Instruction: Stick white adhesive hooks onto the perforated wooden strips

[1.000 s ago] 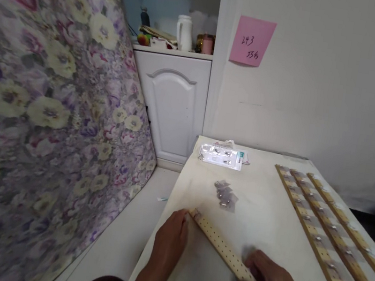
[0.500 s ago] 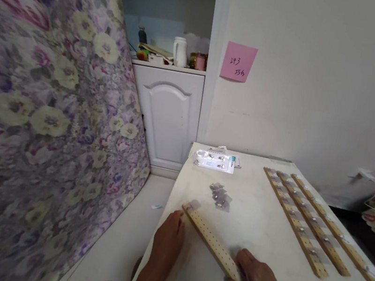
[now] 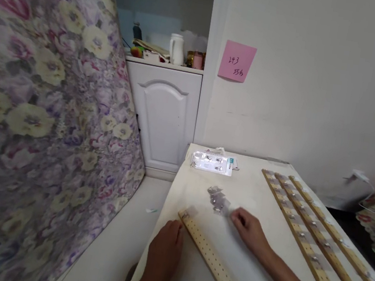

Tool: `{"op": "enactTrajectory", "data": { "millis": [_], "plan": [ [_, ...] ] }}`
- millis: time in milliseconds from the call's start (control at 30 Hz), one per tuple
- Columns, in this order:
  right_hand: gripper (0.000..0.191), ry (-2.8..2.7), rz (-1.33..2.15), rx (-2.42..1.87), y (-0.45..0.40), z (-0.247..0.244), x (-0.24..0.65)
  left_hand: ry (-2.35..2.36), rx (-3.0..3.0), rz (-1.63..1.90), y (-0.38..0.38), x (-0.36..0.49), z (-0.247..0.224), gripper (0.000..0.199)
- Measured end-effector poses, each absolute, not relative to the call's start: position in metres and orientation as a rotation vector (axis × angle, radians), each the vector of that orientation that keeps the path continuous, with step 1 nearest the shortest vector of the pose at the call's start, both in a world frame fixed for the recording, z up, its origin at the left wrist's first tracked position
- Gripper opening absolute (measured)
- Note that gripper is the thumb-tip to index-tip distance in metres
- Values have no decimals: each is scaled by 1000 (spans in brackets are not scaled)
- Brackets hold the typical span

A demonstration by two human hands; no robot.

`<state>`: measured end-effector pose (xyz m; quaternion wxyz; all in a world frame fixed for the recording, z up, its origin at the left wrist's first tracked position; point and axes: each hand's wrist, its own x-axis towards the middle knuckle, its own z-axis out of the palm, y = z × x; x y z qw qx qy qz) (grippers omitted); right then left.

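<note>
A pale wooden strip (image 3: 213, 258) with rows of small holes lies slantwise on the table, one small clear packet (image 3: 192, 211) at its far end. My left hand (image 3: 167, 244) is closed beside that end, its fingers curled and their tips hidden. Several small clear packets (image 3: 217, 202) with shiny metal bits lie overlapping behind the strip. Close to their right edge is my right hand (image 3: 246, 228), fingers curled in; whether it holds anything is hidden.
Three wooden strips (image 3: 297, 224) carrying small clear packets lie along the right of the white table (image 3: 251, 274). A clear blister pack (image 3: 210, 162) lies at the back edge. Flowered cloth (image 3: 49, 137) hangs on the left; a wall (image 3: 286, 104) stands behind.
My right hand has let go of the near end of the wooden strip and moved forward and left to the packets. The strip's near end has swung toward me. My left hand has stayed beside the far end.
</note>
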<state>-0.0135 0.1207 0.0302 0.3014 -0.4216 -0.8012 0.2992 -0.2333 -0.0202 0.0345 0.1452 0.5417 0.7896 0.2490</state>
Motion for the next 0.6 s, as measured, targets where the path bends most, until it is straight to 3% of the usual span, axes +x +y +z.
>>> {"op": "enactTrajectory", "data": {
  "millis": [233, 600],
  "plan": [
    [24, -2018, 682, -1230, 214, 11, -63, 2294, 1532, 688, -15, -231, 37, 26],
    [18, -1959, 671, -1120, 208, 9, -52, 2265, 1537, 736, -18, -231, 35, 27]
  ]
}}
